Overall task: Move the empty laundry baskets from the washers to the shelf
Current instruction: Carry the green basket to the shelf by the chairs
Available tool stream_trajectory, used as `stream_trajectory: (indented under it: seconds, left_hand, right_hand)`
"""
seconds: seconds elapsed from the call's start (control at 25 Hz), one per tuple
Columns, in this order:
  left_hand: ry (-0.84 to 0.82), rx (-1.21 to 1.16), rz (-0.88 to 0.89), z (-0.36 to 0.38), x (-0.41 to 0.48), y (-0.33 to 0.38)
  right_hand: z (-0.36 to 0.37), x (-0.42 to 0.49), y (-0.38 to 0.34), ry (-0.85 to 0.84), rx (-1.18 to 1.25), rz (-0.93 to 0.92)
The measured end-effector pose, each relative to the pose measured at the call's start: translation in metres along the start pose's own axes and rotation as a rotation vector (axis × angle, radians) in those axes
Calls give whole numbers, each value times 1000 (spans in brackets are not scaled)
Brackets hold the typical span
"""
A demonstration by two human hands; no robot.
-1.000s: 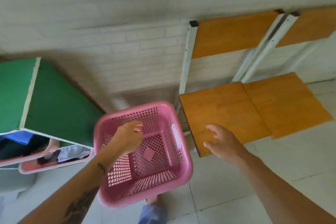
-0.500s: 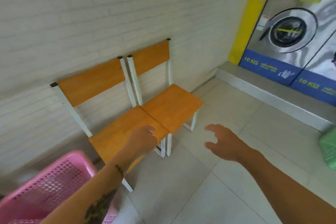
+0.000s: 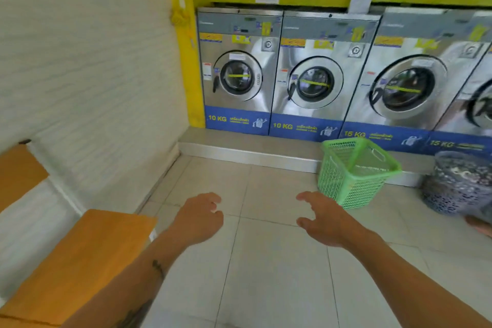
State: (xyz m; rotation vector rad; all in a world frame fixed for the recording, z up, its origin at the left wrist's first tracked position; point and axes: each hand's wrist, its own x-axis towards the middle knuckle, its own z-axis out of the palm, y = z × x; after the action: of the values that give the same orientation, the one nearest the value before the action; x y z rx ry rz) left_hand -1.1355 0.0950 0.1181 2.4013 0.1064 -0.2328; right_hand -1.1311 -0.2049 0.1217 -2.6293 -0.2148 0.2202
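Note:
An empty green mesh laundry basket (image 3: 354, 170) stands tilted on the tiled floor against the raised step in front of the washers (image 3: 308, 72). A dark patterned basket (image 3: 458, 184) stands to its right, partly cut off by the frame edge. My left hand (image 3: 199, 217) hangs over the floor with loosely curled fingers and holds nothing. My right hand (image 3: 323, 217) is stretched forward, fingers spread and empty, a short way left of and nearer than the green basket. No shelf is in view.
An orange wooden chair seat (image 3: 80, 261) and backrest (image 3: 16, 173) stand by the white brick wall on the left. A grey step (image 3: 239, 150) runs along the foot of the washers. Part of another person's foot (image 3: 479, 225) shows at the right edge.
The view has swung right, from the pink basket and chairs to the washers. My left hand has let go of the pink basket, which is now out of view. The green basket has come into view.

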Motion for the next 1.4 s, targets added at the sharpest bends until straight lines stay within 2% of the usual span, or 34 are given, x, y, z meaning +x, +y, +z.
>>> stream_trajectory:
  seconds: [0.16, 0.32, 0.52, 0.64, 0.84, 1.04, 1.4]
  left_hand:
    - [-50, 16, 127, 7, 119, 76]
    - [-95, 86, 232, 26, 225, 156]
    - [-199, 148, 362, 109, 322, 259]
    - [-176, 191, 417, 169, 377, 319]
    - [-123, 282, 370, 247, 458, 402]
    - [-103, 287, 300, 301, 541, 455]
    - [-109, 350, 211, 405, 715, 497]
  right_hand:
    - [-56, 72, 54, 77, 8, 103]
    - [-111, 129, 111, 227, 48, 222]
    - [-173, 178, 220, 309, 62, 339]
    - [-217, 219, 300, 359, 48, 349]
    - [-288, 281, 410, 283, 46, 356]
    - [-345, 359, 491, 246, 30, 347]
    - [-368, 518, 640, 105, -40, 420]
